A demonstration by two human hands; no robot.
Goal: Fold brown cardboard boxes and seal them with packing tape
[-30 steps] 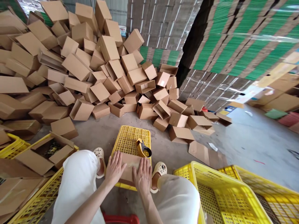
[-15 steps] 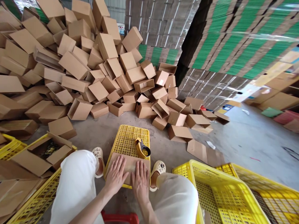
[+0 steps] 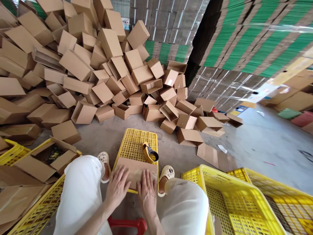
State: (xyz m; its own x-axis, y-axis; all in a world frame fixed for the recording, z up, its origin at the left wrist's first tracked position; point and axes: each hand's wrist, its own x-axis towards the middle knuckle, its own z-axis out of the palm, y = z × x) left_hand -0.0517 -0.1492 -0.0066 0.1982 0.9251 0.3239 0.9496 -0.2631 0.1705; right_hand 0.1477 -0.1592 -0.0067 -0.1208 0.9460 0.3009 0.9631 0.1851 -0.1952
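Heap of cartons (image 3: 110, 75): beyond the crate's far edge. Yellow crate (image 3: 133, 138): perforated face upward. Flat carton (image 3: 135, 165): on the crate's near half, reaching its near edge. Left hand (image 3: 117, 185): palm down on the carton, fingers slightly spread; now drawn back from the carton's far edge, baring more of its top. Right hand (image 3: 148, 189): palm down, fingers nearly together, little shifted; likely a smoothing stroke. Tape dispenser (image 3: 149, 153): near crate's right edge, unheld.
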